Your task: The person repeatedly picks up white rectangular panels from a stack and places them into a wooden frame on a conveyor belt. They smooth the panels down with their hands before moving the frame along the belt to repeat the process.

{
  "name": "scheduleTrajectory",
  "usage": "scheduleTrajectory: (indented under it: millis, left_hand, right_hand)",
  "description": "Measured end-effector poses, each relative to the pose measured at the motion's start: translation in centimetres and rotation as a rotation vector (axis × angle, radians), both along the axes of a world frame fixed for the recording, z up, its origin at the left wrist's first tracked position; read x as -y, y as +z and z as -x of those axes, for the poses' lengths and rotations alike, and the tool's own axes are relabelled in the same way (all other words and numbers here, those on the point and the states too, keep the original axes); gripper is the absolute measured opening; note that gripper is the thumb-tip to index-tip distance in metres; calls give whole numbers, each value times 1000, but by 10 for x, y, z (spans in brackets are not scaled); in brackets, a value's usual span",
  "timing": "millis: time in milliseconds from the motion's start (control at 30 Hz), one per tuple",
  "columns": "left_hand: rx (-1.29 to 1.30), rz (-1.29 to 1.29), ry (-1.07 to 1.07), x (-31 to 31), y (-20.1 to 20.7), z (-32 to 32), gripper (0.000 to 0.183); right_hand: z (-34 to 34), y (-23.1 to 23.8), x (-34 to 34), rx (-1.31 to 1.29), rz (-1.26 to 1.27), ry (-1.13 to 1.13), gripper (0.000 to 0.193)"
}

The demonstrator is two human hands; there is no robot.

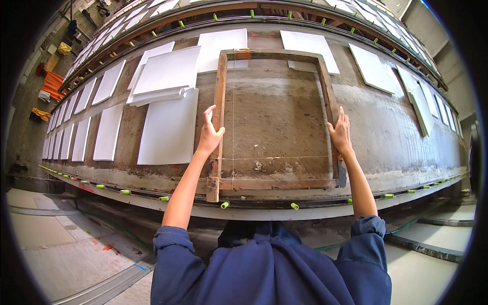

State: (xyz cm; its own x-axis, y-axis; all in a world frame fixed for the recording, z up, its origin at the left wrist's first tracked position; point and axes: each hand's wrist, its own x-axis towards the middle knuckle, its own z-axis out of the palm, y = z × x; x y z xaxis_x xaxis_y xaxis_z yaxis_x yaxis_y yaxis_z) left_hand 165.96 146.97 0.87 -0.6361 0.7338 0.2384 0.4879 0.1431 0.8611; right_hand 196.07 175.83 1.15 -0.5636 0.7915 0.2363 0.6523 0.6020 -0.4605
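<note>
A large rectangular wooden frame (pixel 325 84) lies in front of me on a wet brown work surface (pixel 376 137). Thin strings cross its opening, one along the left side and one near the front. At the frame's left bar is my left hand (pixel 208 133), fingers stretched and spread, the thumb toward the wood. Against the right bar rests my right hand (pixel 342 133), its fingers straight and pointing away from me, with the thumb apart. Neither hand is wrapped round the wood. Beyond the far bar, white sheets (pixel 223 43) partly show through the opening.
Stacked white panels (pixel 165 71) and a larger white panel (pixel 170 129) lie to the left. More white panels (pixel 371 71) are at the right. Green pegs (pixel 224 205) line the surface's near edge. Another row of panels stands beyond a far rail (pixel 264 19).
</note>
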Motion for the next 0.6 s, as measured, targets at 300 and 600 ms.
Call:
scheduleTrajectory:
  millis: [300,600]
  left_hand:
    - [-33,41,-37,-5,-2,-20,65]
    - [-330,288,3,-5,-3,-32,53]
  right_hand:
    - [-27,-8,3,30,2,20,64]
    - [-38,-11,1,57,19,59,62]
